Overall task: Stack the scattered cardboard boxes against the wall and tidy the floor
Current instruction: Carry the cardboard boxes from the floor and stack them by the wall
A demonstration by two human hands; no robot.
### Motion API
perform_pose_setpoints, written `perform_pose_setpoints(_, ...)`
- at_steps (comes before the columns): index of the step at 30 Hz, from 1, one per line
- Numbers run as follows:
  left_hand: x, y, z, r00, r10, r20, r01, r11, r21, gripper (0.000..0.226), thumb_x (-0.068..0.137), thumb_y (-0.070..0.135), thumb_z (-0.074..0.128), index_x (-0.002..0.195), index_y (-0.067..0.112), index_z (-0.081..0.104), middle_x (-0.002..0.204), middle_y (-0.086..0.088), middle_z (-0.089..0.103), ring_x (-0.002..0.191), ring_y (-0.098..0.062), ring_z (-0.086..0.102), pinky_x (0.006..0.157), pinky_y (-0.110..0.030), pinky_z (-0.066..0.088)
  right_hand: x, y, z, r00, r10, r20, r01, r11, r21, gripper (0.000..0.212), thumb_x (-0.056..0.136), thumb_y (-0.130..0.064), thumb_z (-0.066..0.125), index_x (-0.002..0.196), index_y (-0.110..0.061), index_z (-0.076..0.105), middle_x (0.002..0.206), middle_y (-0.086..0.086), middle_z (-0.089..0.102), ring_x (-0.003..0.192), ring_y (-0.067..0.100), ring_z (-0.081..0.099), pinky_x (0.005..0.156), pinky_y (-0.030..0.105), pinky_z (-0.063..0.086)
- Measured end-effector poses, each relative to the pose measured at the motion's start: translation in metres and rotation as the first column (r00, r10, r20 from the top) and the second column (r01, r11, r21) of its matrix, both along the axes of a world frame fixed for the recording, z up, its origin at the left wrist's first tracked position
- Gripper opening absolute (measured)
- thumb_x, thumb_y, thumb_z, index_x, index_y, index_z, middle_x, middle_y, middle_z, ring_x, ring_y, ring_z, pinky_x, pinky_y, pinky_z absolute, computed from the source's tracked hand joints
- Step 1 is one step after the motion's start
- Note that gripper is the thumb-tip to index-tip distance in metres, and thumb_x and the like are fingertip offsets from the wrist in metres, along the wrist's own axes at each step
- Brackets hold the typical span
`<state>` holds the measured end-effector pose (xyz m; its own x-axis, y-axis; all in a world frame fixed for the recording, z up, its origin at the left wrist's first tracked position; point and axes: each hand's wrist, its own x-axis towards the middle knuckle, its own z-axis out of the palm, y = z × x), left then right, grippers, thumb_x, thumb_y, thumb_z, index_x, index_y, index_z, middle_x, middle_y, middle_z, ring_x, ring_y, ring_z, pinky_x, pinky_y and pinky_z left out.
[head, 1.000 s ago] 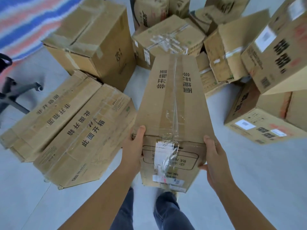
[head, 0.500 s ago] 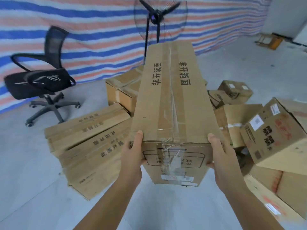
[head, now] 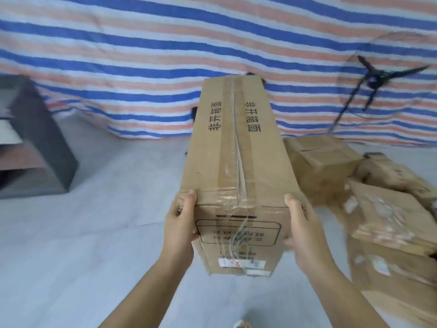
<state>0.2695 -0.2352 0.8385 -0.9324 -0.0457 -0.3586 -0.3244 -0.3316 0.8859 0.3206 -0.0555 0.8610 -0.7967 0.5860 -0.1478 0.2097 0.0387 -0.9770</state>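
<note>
my left hand (head: 181,229) and right hand (head: 305,233) press the long box (head: 233,166) sides | fingers hidden behind it | boxes (head: 387,209) at right blurry | fan (head: 376,78) cut off

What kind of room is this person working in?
Probably a makeshift storeroom or workshop. A striped tarp hangs as the wall, the grey floor is bare, and cardboard boxes lie scattered on the right beside a pedestal fan. Both hands carry a long box.

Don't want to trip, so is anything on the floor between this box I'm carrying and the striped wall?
Nothing visible. The floor ahead of the box looks bare up to the wall; the box hides what's straight beyond it.
</note>
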Motion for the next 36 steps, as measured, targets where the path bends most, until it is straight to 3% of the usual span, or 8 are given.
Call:
perform_pose_setpoints(4, 0.017, -0.091, -0.013, 0.970, 0.236, 0.056, -0.234, 0.972, -0.034, 0.016, 0.092, 0.037, 0.055, 0.089, 0.023, 0.063, 0.059, 0.011, 0.061, 0.067, -0.011, 0.059, 0.072, -0.037, 0.047, -0.026, -0.084, -0.013, 0.972, 0.211, 0.106, -0.211, 0.977, -0.016, 0.038, 0.093, -0.041, 0.049, 0.129, -0.032, 0.053, 0.107, -0.029, 0.054, 0.105, 0.008, 0.053, 0.102, 0.051, 0.043)
perform_pose_setpoints(7, 0.035, -0.148, -0.025, 0.912, 0.399, 0.097, -0.394, 0.917, -0.066, 0.018, 0.093, 0.037, 0.054, 0.093, 0.022, 0.063, 0.055, 0.011, 0.062, 0.055, -0.004, 0.062, 0.066, -0.033, 0.049, -0.045, -0.141, -0.028, 0.906, 0.391, 0.163, -0.381, 0.920, -0.088, 0.014, 0.095, -0.034, 0.048, 0.099, -0.040, 0.060, 0.079, -0.036, 0.056, 0.087, -0.001, 0.051, 0.100, 0.051, 0.042)
perform_pose_setpoints(9, 0.047, -0.178, -0.031, 0.859, 0.497, 0.125, -0.490, 0.868, -0.087, 0.019, 0.093, 0.036, 0.054, 0.098, 0.021, 0.064, 0.056, 0.013, 0.064, 0.054, -0.003, 0.062, 0.061, -0.030, 0.048, -0.056, -0.176, -0.040, 0.842, 0.498, 0.207, -0.485, 0.867, -0.110, 0.018, 0.096, -0.031, 0.047, 0.084, -0.040, 0.058, 0.069, -0.032, 0.060, 0.082, 0.000, 0.050, 0.099, 0.052, 0.042)
perform_pose_setpoints(13, 0.063, -0.224, -0.039, 0.729, 0.662, 0.175, -0.648, 0.749, -0.136, 0.012, 0.094, 0.033, 0.053, 0.094, 0.025, 0.062, 0.061, 0.012, 0.066, 0.049, 0.005, 0.060, 0.057, -0.028, 0.045, -0.082, -0.240, -0.060, 0.693, 0.658, 0.293, -0.644, 0.749, -0.160, 0.020, 0.095, -0.032, 0.047, 0.078, -0.038, 0.055, 0.081, -0.026, 0.048, 0.080, 0.005, 0.047, 0.101, 0.056, 0.040)
perform_pose_setpoints(16, 0.069, -0.251, -0.044, 0.613, 0.762, 0.209, -0.742, 0.646, -0.177, 0.009, 0.094, 0.033, 0.055, 0.094, 0.027, 0.062, 0.075, 0.011, 0.066, 0.051, 0.006, 0.061, 0.055, -0.027, 0.045, -0.098, -0.282, -0.073, 0.572, 0.741, 0.353, -0.737, 0.653, -0.175, 0.013, 0.095, -0.038, 0.045, 0.084, -0.042, 0.052, 0.090, -0.028, 0.045, 0.096, 0.016, 0.045, 0.099, 0.053, 0.043)
perform_pose_setpoints(24, 0.088, -0.302, -0.065, 0.315, 0.899, 0.304, -0.909, 0.377, -0.174, 0.019, 0.096, 0.031, 0.051, 0.107, 0.017, 0.059, 0.082, 0.009, 0.059, 0.042, 0.006, 0.057, 0.050, -0.029, 0.043, -0.124, -0.384, -0.090, 0.242, 0.881, 0.406, -0.939, 0.319, -0.132, 0.016, 0.097, -0.035, 0.043, 0.086, -0.042, 0.051, 0.087, -0.030, 0.045, 0.080, -0.005, 0.043, 0.091, 0.043, 0.045)
perform_pose_setpoints(30, 0.139, -0.365, -0.079, 0.100, 0.925, 0.367, -0.977, 0.161, -0.141, 0.027, 0.096, 0.034, 0.051, 0.113, 0.015, 0.060, 0.074, 0.002, 0.058, 0.036, -0.008, 0.049, 0.036, -0.019, 0.036, -0.095, -0.484, -0.104, 0.012, 0.915, 0.403, -0.987, 0.076, -0.145, 0.010, 0.096, -0.037, 0.046, 0.104, -0.038, 0.052, 0.093, -0.029, 0.047, 0.109, 0.016, 0.048, 0.099, 0.050, 0.044)
perform_pose_setpoints(36, 0.212, -0.471, -0.088, -0.038, 0.941, 0.335, -0.993, 0.001, -0.117, 0.023, 0.096, 0.033, 0.052, 0.112, 0.019, 0.061, 0.084, -0.001, 0.066, 0.066, -0.020, 0.059, 0.033, -0.015, 0.035, -0.032, -0.612, -0.120, -0.132, 0.905, 0.404, -0.980, -0.059, -0.187, 0.018, 0.093, -0.046, 0.046, 0.102, -0.037, 0.059, 0.109, -0.005, 0.064, 0.109, 0.025, 0.057, 0.093, 0.057, 0.047)
